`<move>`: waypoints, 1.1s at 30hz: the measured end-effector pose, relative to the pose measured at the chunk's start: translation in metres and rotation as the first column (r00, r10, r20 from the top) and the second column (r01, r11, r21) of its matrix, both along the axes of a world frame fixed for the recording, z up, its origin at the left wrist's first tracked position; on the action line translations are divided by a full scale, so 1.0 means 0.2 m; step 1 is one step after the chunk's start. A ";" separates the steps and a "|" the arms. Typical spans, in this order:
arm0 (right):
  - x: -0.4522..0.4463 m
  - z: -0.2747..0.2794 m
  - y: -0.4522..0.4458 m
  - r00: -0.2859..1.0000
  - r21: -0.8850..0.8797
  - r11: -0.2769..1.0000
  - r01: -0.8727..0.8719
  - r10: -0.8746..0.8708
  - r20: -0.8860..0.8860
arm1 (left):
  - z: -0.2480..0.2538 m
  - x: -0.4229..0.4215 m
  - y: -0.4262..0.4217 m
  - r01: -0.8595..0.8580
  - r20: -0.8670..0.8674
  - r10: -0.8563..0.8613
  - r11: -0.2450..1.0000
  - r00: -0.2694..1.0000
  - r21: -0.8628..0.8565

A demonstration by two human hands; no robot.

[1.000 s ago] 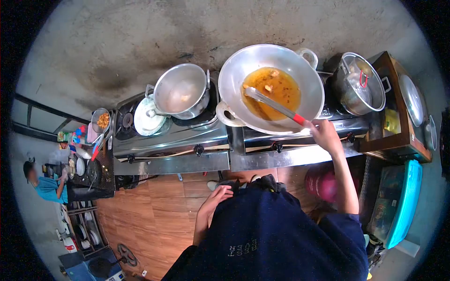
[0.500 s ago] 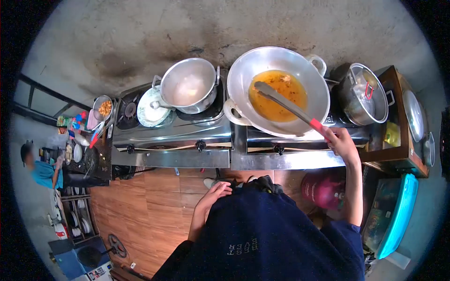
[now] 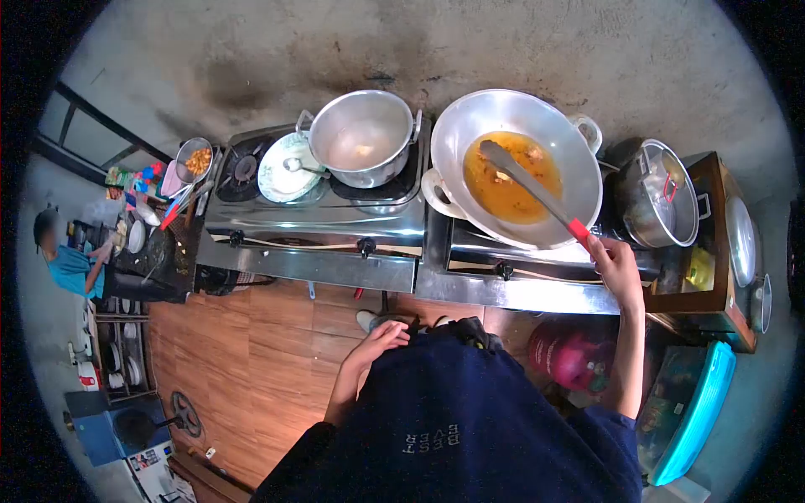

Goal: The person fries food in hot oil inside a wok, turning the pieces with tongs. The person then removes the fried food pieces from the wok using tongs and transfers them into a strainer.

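My right hand (image 3: 617, 270) is closed round the red-gripped end of long tongs (image 3: 537, 189). Their dark tips dip into the amber oil (image 3: 516, 204) of a wide two-handled wok (image 3: 453, 126) on the stove. Small dark bits and a few pale pieces float in that oil. At my waist, my left hand (image 3: 376, 345) rests in front of the dark shirt, fingers loosely stretched and nothing visible in them.
A pot (image 3: 360, 155) with cloudy liquid stands left of the wok, beside a plate (image 3: 285, 180) holding a ladle. A deep pot (image 3: 662, 197) is at right. A strainer (image 3: 194, 159) holds browned pieces. Another person (image 3: 71, 264) works far left. A gas cylinder (image 3: 570, 356) sits below.
The view has tilted and shifted slightly. Steam over the left pot has thinned. The tongs remain in my right hand, tips in the oil; my left hand stays at my waist.
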State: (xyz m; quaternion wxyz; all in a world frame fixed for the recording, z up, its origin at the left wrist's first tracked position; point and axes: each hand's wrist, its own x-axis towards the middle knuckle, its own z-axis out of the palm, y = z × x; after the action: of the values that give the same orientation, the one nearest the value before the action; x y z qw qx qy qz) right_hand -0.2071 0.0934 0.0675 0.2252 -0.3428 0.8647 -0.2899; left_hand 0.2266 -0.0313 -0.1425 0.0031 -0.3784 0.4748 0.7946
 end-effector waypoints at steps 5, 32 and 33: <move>0.02 -0.05 0.02 0.986 -0.062 0.997 -0.045 0.034 -0.163 | 0.04 -0.01 0.04 -0.015 0.017 0.015 1.000 1.000 0.005; 0.53 0.69 -1.03 0.760 -0.219 0.944 -0.247 0.329 0.561 | 0.13 0.22 -0.25 -0.436 -0.116 0.430 0.899 0.896 -0.038; 0.63 0.70 -1.18 0.721 -0.226 0.927 -0.300 0.375 0.582 | 0.13 0.29 -0.27 -0.472 -0.128 0.466 0.881 0.875 -0.019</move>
State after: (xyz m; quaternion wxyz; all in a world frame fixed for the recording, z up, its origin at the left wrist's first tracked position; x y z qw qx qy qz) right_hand -0.0804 -0.1417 0.2067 0.5232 -0.3934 0.6481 -0.3891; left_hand 0.2852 -0.0859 -0.1170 -0.2274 -0.4339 0.3876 0.7809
